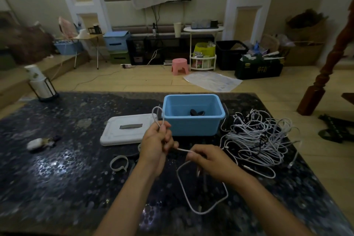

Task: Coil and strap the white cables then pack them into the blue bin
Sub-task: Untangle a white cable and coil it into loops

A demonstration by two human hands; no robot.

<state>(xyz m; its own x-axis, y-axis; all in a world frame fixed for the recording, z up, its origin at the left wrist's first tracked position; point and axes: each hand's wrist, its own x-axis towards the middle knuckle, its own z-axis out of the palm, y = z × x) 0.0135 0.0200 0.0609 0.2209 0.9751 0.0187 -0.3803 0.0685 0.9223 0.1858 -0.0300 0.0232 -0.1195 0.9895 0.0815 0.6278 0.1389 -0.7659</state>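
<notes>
My left hand (156,142) grips one end of a white cable (203,197), with a small loop and plug sticking up above the fist. My right hand (208,159) pinches the same cable a short way along. Between the hands it is taut, and the rest hangs in a loose loop on the dark table below. The blue bin (193,117) stands open just behind my hands, with a dark item on its floor. A tangled pile of white cables (256,136) lies to the right of the bin.
The bin's white lid (127,129) lies left of the bin. A white strap loop (118,163) lies near my left wrist. A small white item (35,143) sits at the table's left, a cup holder (41,84) at the far left corner.
</notes>
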